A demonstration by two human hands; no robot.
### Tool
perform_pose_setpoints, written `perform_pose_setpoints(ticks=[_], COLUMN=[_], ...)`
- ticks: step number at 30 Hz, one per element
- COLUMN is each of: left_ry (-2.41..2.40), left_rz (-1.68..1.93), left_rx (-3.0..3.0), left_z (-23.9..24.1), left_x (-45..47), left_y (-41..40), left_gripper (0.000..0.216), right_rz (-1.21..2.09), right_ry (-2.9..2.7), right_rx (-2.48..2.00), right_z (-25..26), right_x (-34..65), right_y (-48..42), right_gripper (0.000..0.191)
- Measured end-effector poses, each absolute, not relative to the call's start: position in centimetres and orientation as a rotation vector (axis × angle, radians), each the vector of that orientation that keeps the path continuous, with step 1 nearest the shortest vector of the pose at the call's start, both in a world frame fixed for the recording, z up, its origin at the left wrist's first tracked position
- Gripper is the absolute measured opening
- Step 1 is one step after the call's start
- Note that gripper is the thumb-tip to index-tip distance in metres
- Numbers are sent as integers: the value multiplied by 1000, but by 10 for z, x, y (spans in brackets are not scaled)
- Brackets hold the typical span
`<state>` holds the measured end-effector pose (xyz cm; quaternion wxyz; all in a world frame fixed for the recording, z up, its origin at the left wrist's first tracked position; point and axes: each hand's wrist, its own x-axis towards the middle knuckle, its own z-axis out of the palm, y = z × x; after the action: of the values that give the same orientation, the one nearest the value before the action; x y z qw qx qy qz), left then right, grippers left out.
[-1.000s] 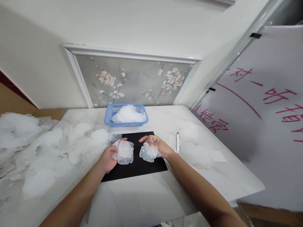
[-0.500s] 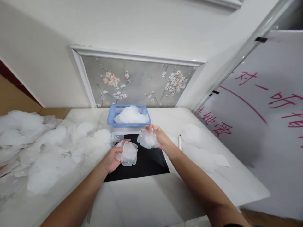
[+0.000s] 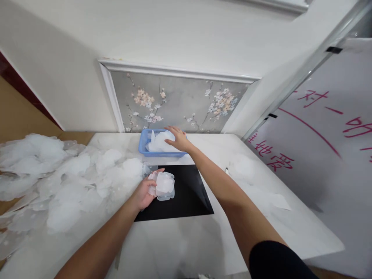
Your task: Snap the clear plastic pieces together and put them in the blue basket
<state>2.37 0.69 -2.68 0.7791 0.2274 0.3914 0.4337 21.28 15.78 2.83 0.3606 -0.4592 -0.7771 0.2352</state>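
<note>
My left hand [image 3: 144, 192] holds a small stack of translucent plastic pieces [image 3: 163, 185] over the left edge of a black mat [image 3: 188, 193]. My right hand [image 3: 178, 138] reaches out over the blue basket [image 3: 144, 143] at the back of the table, palm down, fingers resting on the heap of translucent pieces [image 3: 159, 144] inside it. I cannot tell if one piece is still pinched under those fingers.
A large spread of translucent plastic pieces [image 3: 64, 174] covers the left of the white marble table [image 3: 180, 240]. A few more pieces [image 3: 242, 166] and a white pen [image 3: 226, 170] lie right of the mat. A whiteboard with red writing [image 3: 325, 128] stands at right.
My right hand carried its plastic piece from above the mat forward to the blue basket. My left hand kept its stack in place. The camera has shifted slightly.
</note>
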Motion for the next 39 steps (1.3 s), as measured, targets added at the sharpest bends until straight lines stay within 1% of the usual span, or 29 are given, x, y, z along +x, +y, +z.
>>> perform_pose_setpoints(ticks=[3,7,8,13,17,22,32,39], left_ry=[847,846,852,911,934,936,914,928], left_rz=[951,941,937,936,965,951,903,896], left_rx=[486,543,566,592,585,619,626,635], left_z=[-28,-30,-31,-27,-25,-24,-24,-23], left_x=[25,26,26,28,29,29,28,28], left_y=[8,8,8,7,8,9,9,9], left_gripper=[66,63,62,59,62,66,66,69], right_rz=[741,1071,1193,1614,1811,1885,1887,1871], right_ry=[-1984,-1996,-1903,-1106,-835,-793,-808,-851], right_rx=[-1103,-1068,-1078,-1042,-977,-935,-912,-904], right_z=[22,-13,-23,-55,-55,-49,-46,-54], right_x=[223,222,221,228,246,260,265,267], right_y=[121,62,50,24,28,34,33,35], right_gripper=[30,24,22,30,29,23,30,29])
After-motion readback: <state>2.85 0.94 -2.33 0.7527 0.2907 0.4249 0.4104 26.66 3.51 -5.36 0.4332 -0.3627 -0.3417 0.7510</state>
